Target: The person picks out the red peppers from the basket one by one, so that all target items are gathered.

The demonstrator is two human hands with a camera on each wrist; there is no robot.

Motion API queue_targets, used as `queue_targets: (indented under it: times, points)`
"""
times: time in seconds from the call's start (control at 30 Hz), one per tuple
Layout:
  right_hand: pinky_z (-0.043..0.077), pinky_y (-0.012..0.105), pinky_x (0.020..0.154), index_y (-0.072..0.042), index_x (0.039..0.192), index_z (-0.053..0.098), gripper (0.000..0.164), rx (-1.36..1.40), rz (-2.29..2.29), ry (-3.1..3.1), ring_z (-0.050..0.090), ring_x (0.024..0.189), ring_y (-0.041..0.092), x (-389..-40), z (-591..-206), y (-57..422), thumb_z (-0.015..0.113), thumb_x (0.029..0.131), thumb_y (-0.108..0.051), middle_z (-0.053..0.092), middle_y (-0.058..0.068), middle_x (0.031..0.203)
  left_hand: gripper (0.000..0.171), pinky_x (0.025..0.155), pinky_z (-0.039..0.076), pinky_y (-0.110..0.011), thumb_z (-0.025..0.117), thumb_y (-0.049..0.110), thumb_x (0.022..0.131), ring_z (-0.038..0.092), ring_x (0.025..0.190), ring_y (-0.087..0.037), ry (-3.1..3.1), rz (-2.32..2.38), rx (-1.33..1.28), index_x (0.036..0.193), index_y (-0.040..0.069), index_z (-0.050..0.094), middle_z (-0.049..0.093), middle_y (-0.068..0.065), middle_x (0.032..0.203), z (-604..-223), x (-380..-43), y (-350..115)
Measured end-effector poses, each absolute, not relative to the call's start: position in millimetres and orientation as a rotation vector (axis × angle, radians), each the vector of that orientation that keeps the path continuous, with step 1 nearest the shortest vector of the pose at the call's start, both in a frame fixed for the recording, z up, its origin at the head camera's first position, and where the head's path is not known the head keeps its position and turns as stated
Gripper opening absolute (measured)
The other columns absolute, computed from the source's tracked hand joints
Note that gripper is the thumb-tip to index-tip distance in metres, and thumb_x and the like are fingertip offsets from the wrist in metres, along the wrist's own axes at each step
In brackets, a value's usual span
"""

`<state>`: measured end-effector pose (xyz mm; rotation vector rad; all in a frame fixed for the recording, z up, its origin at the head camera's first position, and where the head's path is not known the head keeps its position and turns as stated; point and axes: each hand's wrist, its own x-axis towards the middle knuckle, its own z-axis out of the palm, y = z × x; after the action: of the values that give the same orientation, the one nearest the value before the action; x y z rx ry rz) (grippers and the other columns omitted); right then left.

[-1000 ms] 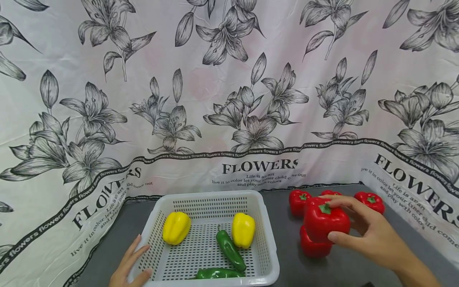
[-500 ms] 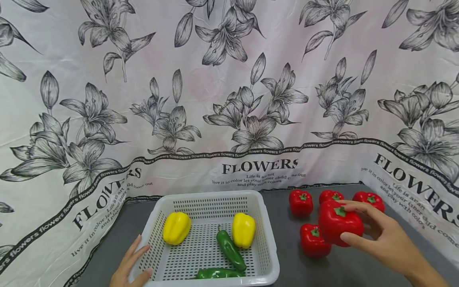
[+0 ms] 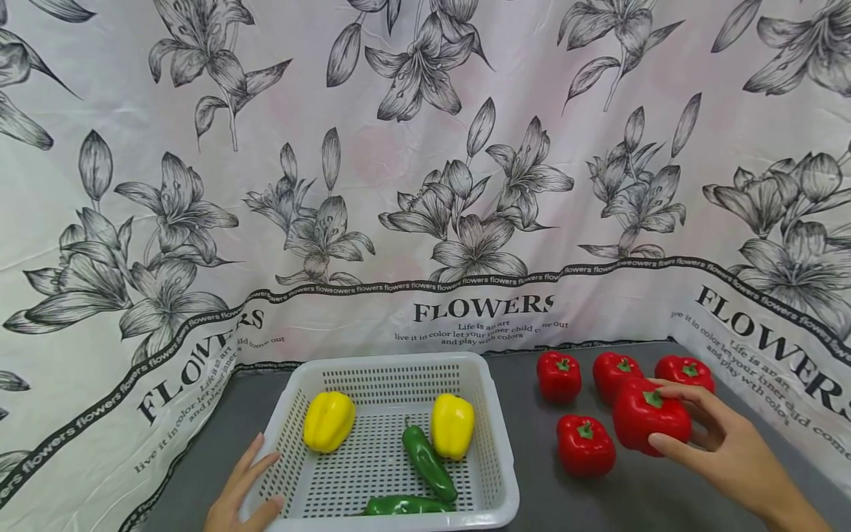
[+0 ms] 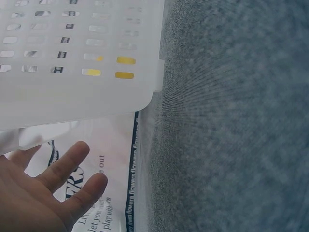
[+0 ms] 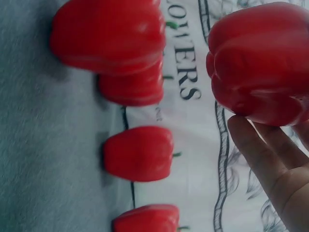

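Observation:
In the head view my right hand (image 3: 728,443) holds a red bell pepper (image 3: 651,416) with a green stem, thumb in front and fingers on its far side. The right wrist view shows this held bell pepper (image 5: 263,63) raised off the table, fingertips against it. My left hand (image 3: 241,491) rests at the left rim of a white perforated plastic basket (image 3: 495,428). Its fingers look straight and spread in the left wrist view, beside the basket wall (image 4: 72,101). Inside the basket are a yellow bell pepper (image 3: 329,421), another yellow bell pepper (image 3: 453,426), a green chili pepper (image 3: 428,462) and another green chili pepper (image 3: 407,505).
Several more red bell peppers stand on the grey table (image 3: 532,480) right of the basket: a front one (image 3: 585,445), a back left one (image 3: 558,377), a back middle one (image 3: 612,373) and a back right one (image 3: 685,372). A flowered cloth (image 3: 465,222) hangs behind.
My right hand has moved right and slightly down with the held red bell pepper, uncovering the front pepper and the back middle one. The left hand and the basket have stayed in place.

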<state>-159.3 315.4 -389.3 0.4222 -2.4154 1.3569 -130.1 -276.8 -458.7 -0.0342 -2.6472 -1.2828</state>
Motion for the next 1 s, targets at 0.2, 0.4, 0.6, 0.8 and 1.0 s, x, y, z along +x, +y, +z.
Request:
queue_targets:
  times: [0.2,0.4,0.6,0.8,1.0]
  points:
    - [0.055,0.022,0.069,-0.007,0.137,0.046,0.058,0.368,1.329,-2.428,0.052,0.104,-0.005,-166,-404,329,0.073,0.085,-0.004,0.046,-0.003,0.132,0.053,0.099,0.025,-0.068,0.07,0.026,0.088,0.025,0.131,-0.037,-2.654,-1.288,-0.012,0.134,0.006,0.055,0.021,-0.014,0.155,-457,-129,-275]
    - [0.057,0.027,0.067,-0.007,0.142,0.04,0.064,0.243,1.359,-2.519,0.052,0.098,-0.009,-172,-419,341,0.074,0.087,-0.017,0.042,0.007,0.13,0.054,0.099,0.023,-0.07,0.07,0.028,0.088,0.023,0.134,-0.039,-2.662,-1.288,-0.001,0.135,0.006,0.055,0.021,-0.014,0.155,-456,-129,-275]
    - [0.057,0.039,0.074,-0.005,0.146,0.033,0.072,0.165,1.315,-2.68,0.051,0.117,0.027,-179,-428,351,0.071,0.09,-0.031,0.038,0.021,0.138,0.054,0.099,0.022,-0.07,0.07,0.027,0.088,0.023,0.133,-0.039,-2.662,-1.307,0.001,0.134,0.005,0.055,0.02,-0.014,0.156,-457,-129,-276]
    - [0.049,0.059,0.082,-0.001,0.148,0.028,0.077,0.179,1.313,-2.776,0.032,0.121,0.059,-184,-436,356,0.07,0.09,-0.03,0.036,0.031,0.139,0.053,0.099,0.024,-0.068,0.07,0.026,0.088,0.024,0.132,-0.037,-2.654,-1.317,-0.015,0.134,0.004,0.054,0.02,-0.014,0.155,-457,-129,-277]
    - [0.051,0.058,0.081,-0.001,0.146,0.03,0.077,0.24,1.282,-2.815,0.036,0.12,0.058,-189,-444,359,0.073,0.087,-0.027,0.04,0.032,0.136,0.052,0.098,0.027,-0.068,0.068,0.027,0.089,0.026,0.13,-0.036,-2.661,-1.279,-0.029,0.135,0.005,0.054,0.021,-0.014,0.155,-458,-130,-277]
